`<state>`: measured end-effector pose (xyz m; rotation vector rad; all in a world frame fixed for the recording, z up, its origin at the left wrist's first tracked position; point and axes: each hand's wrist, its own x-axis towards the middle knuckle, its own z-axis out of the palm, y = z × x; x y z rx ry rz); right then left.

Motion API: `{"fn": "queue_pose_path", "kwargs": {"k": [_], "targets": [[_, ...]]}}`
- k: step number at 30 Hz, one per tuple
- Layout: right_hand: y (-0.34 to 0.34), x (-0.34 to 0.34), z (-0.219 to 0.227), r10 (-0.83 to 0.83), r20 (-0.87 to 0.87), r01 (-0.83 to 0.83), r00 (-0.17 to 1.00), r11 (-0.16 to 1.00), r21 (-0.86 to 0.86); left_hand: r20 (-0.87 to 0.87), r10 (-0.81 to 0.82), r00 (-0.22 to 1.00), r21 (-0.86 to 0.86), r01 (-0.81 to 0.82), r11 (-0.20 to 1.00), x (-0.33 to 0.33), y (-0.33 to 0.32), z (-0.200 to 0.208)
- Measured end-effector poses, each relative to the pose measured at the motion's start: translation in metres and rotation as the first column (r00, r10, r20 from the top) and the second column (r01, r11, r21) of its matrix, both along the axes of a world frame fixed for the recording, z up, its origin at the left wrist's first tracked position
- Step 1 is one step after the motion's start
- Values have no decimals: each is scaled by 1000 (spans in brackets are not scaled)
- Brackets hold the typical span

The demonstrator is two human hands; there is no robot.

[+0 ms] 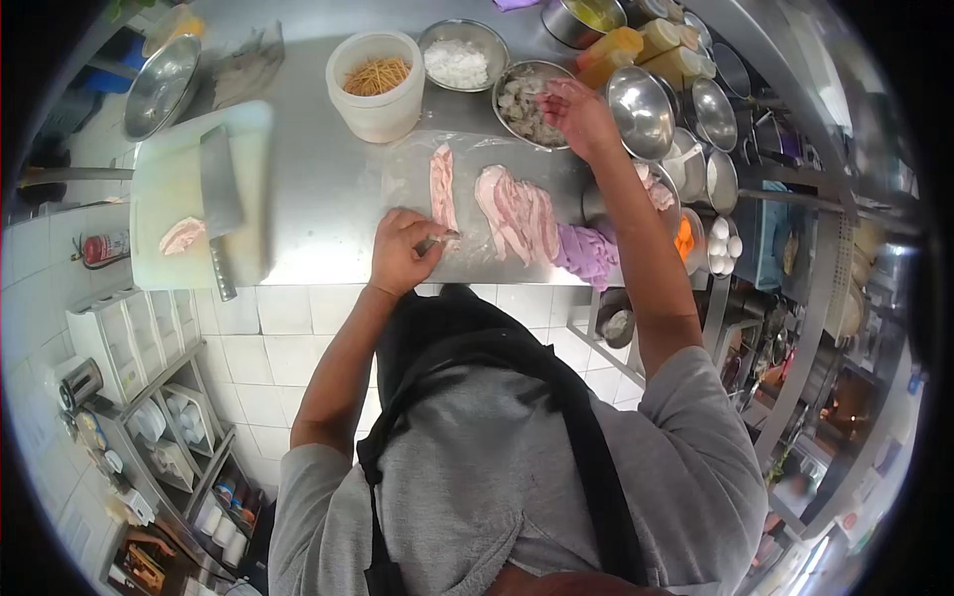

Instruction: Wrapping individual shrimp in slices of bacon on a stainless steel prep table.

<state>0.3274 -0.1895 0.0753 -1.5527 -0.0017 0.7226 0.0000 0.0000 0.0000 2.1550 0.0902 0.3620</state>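
At the near end of a bacon strip [443, 184], my left hand [403, 250] pinches a small greyish piece that looks like a raw shrimp. The strip lies lengthwise on a clear plastic sheet [402, 164] on the steel table. To its right is a loose pile of bacon slices [519, 214]. My right hand [579, 111] reaches over a steel bowl of raw shrimp [524, 109], its fingers bent together at the bowl's right side. What those fingertips hold, if anything, cannot be made out.
A white tub of thin sticks [343, 104] and a bowl of white powder [459, 62] stand behind the sheet. Left, a cleaver [221, 184] and a meat piece [183, 236] lie on a cutting board [159, 149]. A purple cloth [588, 253] and eggs [723, 246] are right.
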Motion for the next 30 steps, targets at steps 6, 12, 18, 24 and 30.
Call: {"fn": "queue_pose_path", "kwargs": {"k": [6,12,18,24,30], "targets": [[-2,-56,-4,210,-93,-174,973,938,301,26,3,1000,99,-6,995,-2,2,-3],[3,-126,-15,320,-58,-319,946,947,26,-20,58,998,18,-58,998,3,1,0],[10,-175,-47,420,52,-408,906,899,-160,-61,94,994,-5,-95,996,-1,-3,2],[17,-197,-66,596,321,-454,736,787,-419,-44,74,996,-8,-74,997,2,-4,9],[2,-211,-32,590,664,-351,459,807,-475,8,-8,1000,119,7,993,2,3,0]]}}
